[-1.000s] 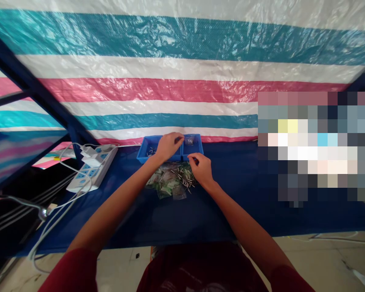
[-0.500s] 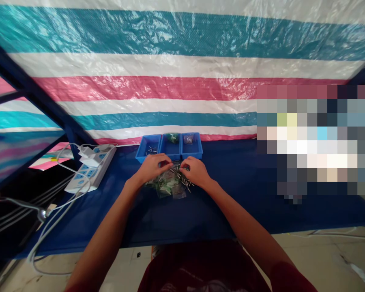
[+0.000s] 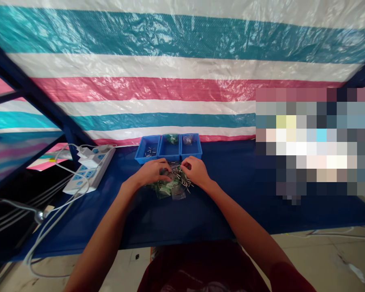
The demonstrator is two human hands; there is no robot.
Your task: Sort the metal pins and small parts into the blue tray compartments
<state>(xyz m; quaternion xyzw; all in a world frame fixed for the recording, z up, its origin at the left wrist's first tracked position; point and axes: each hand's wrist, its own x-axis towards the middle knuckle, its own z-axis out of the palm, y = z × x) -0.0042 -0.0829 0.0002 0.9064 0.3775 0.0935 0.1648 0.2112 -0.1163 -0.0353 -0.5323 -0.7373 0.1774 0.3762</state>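
On the blue tabletop lies a pile of thin metal pieces (image 3: pixel 187 183), which look like screws or pins, mixed with green-tinted plastic packets (image 3: pixel 164 190) and a clear plastic packet (image 3: pixel 179 193). My left hand (image 3: pixel 152 171) is over the pile's left side, thumb and fingers apart. At the pile's right edge, my right hand (image 3: pixel 197 171) has its fingers pinched together; whatever is between them is too small to make out. Just beyond my hands stand three blue trays: the left tray (image 3: pixel 140 151) holds a few metal pieces, the middle tray (image 3: pixel 169 156) a green packet, the right tray (image 3: pixel 191 155) a clear packet.
To the left, a white power strip (image 3: pixel 89 172) with plugged-in adapters and loose cables (image 3: pixel 48 227) lies along the table's (image 3: pixel 182 223) edge. A striped plastic sheet (image 3: pixel 170 89) hangs behind the table. Dark metal frame bars rise at the left. The right background is pixelated.
My left hand has lowered slightly onto the pile, and its thumb and fingers have opened apart. The right hand stays pinched in nearly the same place.
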